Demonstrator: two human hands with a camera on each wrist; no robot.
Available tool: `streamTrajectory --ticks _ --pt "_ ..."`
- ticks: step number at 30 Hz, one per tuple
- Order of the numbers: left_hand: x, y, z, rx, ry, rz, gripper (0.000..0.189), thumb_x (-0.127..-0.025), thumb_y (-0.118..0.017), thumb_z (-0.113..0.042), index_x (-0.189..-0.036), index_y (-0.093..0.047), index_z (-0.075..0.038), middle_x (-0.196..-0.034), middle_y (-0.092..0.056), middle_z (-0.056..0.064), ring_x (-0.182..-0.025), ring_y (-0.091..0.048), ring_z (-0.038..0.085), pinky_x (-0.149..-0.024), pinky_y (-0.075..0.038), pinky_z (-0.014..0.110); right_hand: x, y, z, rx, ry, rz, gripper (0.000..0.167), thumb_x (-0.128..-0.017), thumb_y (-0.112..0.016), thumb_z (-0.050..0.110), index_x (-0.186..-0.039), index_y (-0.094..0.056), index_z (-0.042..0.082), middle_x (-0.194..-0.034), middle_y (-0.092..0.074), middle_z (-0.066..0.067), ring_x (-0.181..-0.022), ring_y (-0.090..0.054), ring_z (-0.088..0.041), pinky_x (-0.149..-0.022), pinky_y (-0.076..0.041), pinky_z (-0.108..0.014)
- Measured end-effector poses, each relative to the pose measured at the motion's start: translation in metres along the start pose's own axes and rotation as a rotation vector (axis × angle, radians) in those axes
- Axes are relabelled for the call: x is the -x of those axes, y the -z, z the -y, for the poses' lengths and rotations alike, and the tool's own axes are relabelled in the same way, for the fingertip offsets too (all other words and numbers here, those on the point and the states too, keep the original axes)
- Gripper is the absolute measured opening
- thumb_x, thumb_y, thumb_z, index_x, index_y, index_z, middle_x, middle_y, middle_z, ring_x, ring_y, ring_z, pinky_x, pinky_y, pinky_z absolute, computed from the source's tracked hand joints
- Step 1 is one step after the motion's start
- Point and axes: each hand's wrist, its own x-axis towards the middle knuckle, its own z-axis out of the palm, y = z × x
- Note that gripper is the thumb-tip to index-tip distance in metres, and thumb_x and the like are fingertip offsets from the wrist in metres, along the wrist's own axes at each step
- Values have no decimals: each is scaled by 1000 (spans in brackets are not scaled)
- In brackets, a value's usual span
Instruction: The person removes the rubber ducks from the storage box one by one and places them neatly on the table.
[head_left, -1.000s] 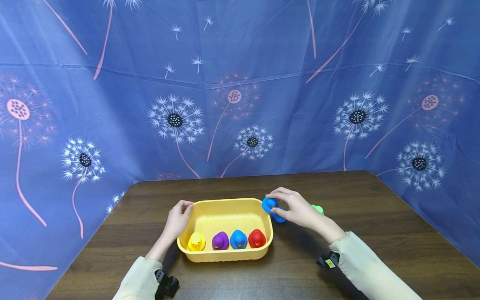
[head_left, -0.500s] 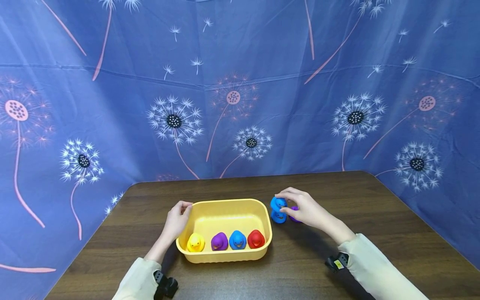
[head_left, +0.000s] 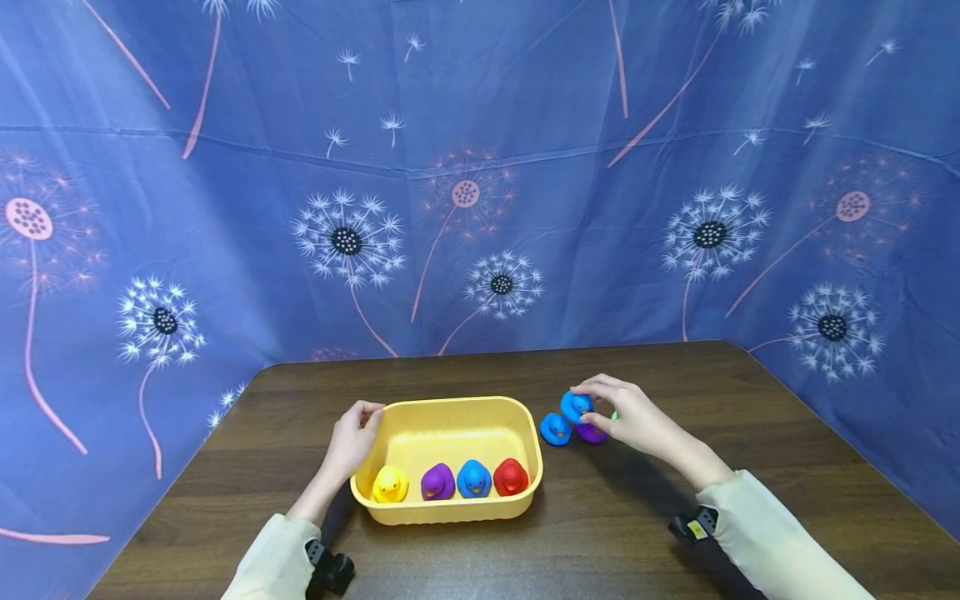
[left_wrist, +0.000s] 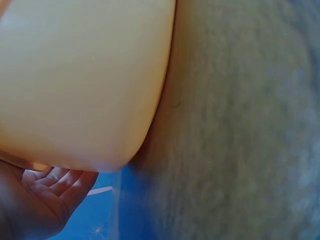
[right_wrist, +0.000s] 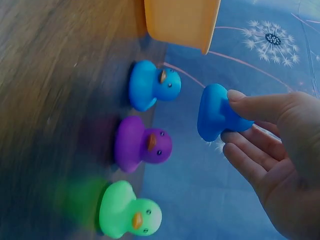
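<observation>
In the head view my right hand [head_left: 634, 421] pinches a blue rubber duck [head_left: 575, 407] between thumb and fingers, above the table. The right wrist view shows this held blue duck [right_wrist: 212, 115] off the table surface. Below it a purple duck [right_wrist: 129, 144] stands in a row between another blue duck [right_wrist: 143, 87] and a green duck [right_wrist: 116, 212]. My left hand [head_left: 353, 442] grips the far left corner of a yellow plastic tub [head_left: 442, 510]. Along the tub's near side sit a yellow duck [head_left: 391, 484], a purple duck [head_left: 438, 482], a blue duck [head_left: 474, 480] and a red duck [head_left: 511, 477].
The tub stands on a dark wooden table [head_left: 607, 542], left of the loose ducks. Behind the table hangs a blue cloth [head_left: 600, 233] with dandelion prints. A small black camera [head_left: 330, 571] is strapped to the left wrist, another [head_left: 693, 527] to the right.
My right hand has carried the blue duck rightward, from near the tub's far right corner, past the standing blue duck, to above the purple one. The left hand stays at the tub's corner.
</observation>
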Motion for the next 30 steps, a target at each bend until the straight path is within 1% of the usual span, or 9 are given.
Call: streamTrajectory --ticks 4,9,13,19,21,23,26,30 --pt "0 1 0 0 -1 1 19 -96 -50 -9 -106 -60 5 -101 -65 21 -95 -60 30 -84 -47 42 6 5 -5 0 -9 2 41 -71 -78 1 -110 -65 0 -103 -65 -7 -86 -63 -18 -72 -53 -39" --pt "0 3 -1 2 -9 2 20 -96 -49 -9 -106 -60 5 -102 -65 21 -97 -60 31 -86 -46 44 13 11 -13 -4 -34 11 41 -72 -76 -1 -111 -64 0 -105 -65 -8 -84 -65 -17 -72 -54 -35" --pt "0 4 0 -4 -6 0 22 -97 -49 -11 -107 -60 4 -101 -65 21 -96 -60 31 -85 -46 42 18 16 -19 7 -45 2 42 -71 -76 -4 -111 -64 0 -104 -65 -8 -86 -66 -19 -73 -55 -35" --pt "0 3 1 -10 -6 -8 21 -96 -49 -11 -106 -60 4 -99 -65 20 -93 -59 30 -82 -46 39 27 22 -26 93 -31 -36 42 -68 -77 -8 -108 -65 -1 -102 -65 -7 -88 -64 -21 -74 -53 -37" --pt "0 3 1 -13 -5 -8 21 -96 -49 -11 -106 -60 4 -99 -65 19 -92 -59 28 -81 -46 37 30 23 -28 129 -24 -50 43 -66 -77 -8 -107 -66 -1 -101 -65 -7 -90 -64 -22 -75 -52 -34" --pt "0 2 1 -14 -6 -8 21 -96 -49 -10 -106 -60 4 -99 -65 19 -91 -59 27 -80 -46 35 34 25 -30 157 -22 -67 44 -64 -78 -9 -106 -66 0 -102 -65 -7 -91 -63 -23 -77 -50 -29" --pt "0 2 0 -11 -5 -6 21 -96 -50 -10 -106 -60 4 -98 -65 19 -91 -59 26 -79 -46 33 38 27 -33 172 -32 -87 45 -64 -78 -10 -106 -66 1 -102 -65 -7 -92 -63 -23 -80 -47 -23" --pt "1 2 0 -8 -2 -3 20 -96 -50 -9 -106 -60 4 -100 -65 20 -92 -59 28 -80 -46 35 43 31 -37 184 -52 -98 44 -65 -78 -8 -106 -66 2 -102 -65 -6 -92 -63 -23 -80 -47 -22"
